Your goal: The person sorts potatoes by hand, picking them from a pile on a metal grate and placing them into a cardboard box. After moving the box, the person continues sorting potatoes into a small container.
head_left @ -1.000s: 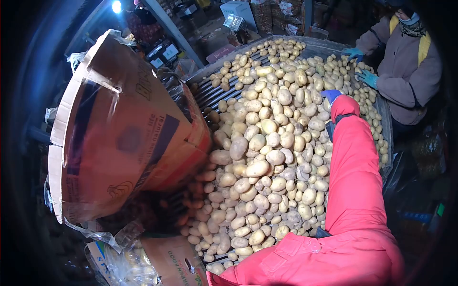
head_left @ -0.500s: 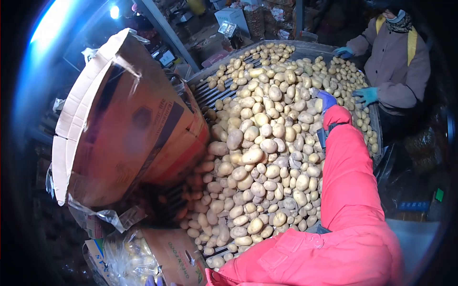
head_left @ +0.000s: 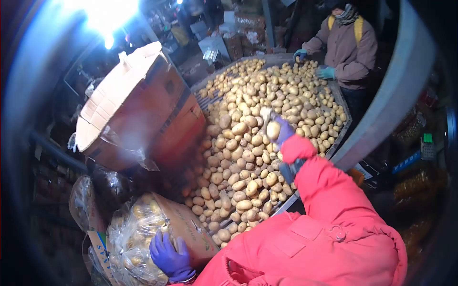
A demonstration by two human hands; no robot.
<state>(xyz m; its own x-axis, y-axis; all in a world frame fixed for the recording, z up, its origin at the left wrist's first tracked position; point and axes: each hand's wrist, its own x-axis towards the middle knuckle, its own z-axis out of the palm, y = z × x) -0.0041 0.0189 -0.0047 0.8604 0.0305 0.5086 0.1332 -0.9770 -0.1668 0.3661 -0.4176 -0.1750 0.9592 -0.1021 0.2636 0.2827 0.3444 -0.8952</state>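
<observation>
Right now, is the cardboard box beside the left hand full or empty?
Not empty: potatoes show through the clear plastic bag in the cardboard box, where the left hand rests. How full, I cannot tell.

Purple gloves (head_left: 164, 249) covered the left hand (head_left: 172, 256) and right hand (head_left: 285, 130); the pinkish-red jacket (head_left: 329, 260) (pocket flap (head_left: 307, 228) and all) bore a dark sleeve band (head_left: 296, 166).

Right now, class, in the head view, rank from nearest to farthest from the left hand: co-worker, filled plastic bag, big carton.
1. Filled plastic bag: alongside the left hand.
2. Big carton: ahead, left of the potatoes.
3. Co-worker: across the potatoes, far right.
</observation>
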